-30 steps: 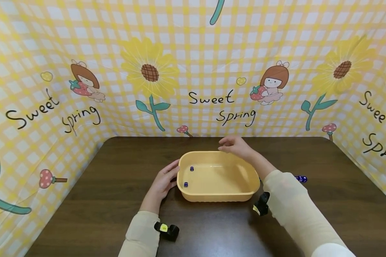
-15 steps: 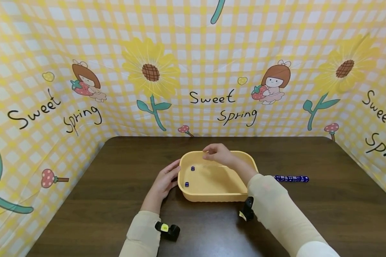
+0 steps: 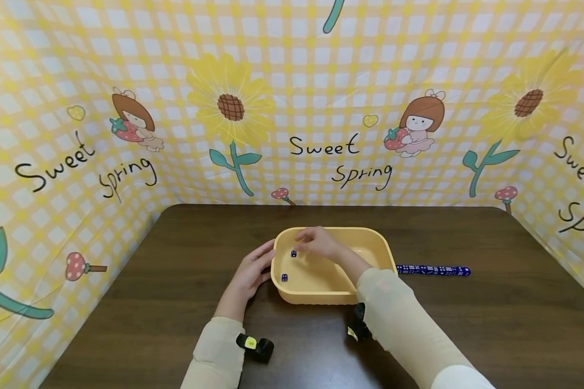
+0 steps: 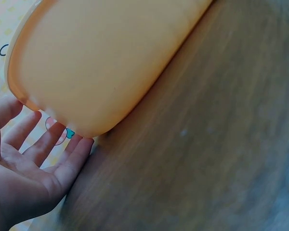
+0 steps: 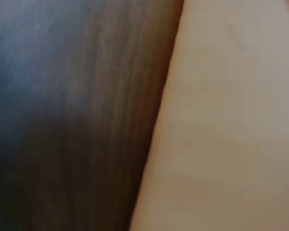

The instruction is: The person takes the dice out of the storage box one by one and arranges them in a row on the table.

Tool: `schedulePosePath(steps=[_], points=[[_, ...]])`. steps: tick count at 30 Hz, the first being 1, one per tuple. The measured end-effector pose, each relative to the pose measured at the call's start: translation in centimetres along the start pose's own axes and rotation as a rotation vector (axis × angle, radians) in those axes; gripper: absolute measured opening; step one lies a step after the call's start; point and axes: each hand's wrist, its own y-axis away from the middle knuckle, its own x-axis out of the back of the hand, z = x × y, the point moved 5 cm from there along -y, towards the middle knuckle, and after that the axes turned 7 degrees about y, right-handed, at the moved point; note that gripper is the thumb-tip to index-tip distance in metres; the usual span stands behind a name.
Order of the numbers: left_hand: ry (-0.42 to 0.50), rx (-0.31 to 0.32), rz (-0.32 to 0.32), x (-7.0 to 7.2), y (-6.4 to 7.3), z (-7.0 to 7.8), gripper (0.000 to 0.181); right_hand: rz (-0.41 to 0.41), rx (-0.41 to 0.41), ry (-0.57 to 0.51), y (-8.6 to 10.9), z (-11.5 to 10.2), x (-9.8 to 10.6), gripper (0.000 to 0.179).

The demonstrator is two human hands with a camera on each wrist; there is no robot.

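Note:
A yellow plastic basin [image 3: 321,298] stands on the dark wooden table, with two blue dice inside near its left end. My left hand [image 3: 245,274] rests its fingertips against the basin's left end; in the left wrist view its fingers [image 4: 43,144] are spread and touch the outer wall. Over the basin, my right hand [image 3: 321,243] reaches down with bent fingers close to the rear die [image 3: 293,253]. I see nothing between those fingers, though their tips are partly hidden. The front die [image 3: 284,277] lies apart from both hands. The right wrist view shows only the basin's side and table.
To the right of the basin, a straight row of several blue dice [image 3: 433,270] lies on the table [image 3: 467,324]. A yellow checked cloth [image 3: 311,97] with flowers and lettering hangs behind and at both sides.
My right hand has moved left and down from above the basin's back rim to beside the rear die. The dice row has come into fuller view. My left hand stays at the basin.

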Motion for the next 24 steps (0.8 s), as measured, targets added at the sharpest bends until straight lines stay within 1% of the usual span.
schedulePosePath(steps=[5, 9, 14, 17, 19, 20, 21, 24], points=[[-0.001, -0.008, -0.013, 0.0, 0.0, 0.0, 0.041, -0.005, -0.026, 0.013, -0.3, 0.2, -0.8, 0.026], [0.006, -0.013, -0.018, 0.0, 0.0, 0.1, 0.042, 0.005, -0.026, 0.063, -0.4, 0.3, -1.2, 0.025], [0.006, -0.014, -0.027, -0.1, 0.1, 0.2, 0.044, -0.004, -0.022, 0.122, -0.5, 0.3, -1.5, 0.024], [0.008, -0.01, -0.023, -0.1, 0.1, 0.2, 0.044, -0.006, -0.042, 0.148, -0.6, 0.7, -1.6, 0.023], [0.007, -0.01, -0.019, -0.1, 0.1, 0.2, 0.043, -0.007, -0.035, 0.171, -1.1, 1.5, -1.8, 0.023], [0.012, -0.007, -0.017, -0.1, 0.1, 0.2, 0.043, 0.0, -0.014, 0.197, -1.1, 1.4, -1.8, 0.023], [0.011, -0.006, -0.014, -0.1, 0.1, 0.2, 0.043, 0.002, 0.028, 0.197, -1.9, 2.7, -2.0, 0.023], [0.01, -0.001, -0.008, -0.1, 0.1, 0.1, 0.043, -0.017, 0.072, 0.217, -3.7, 5.5, -2.5, 0.025]])
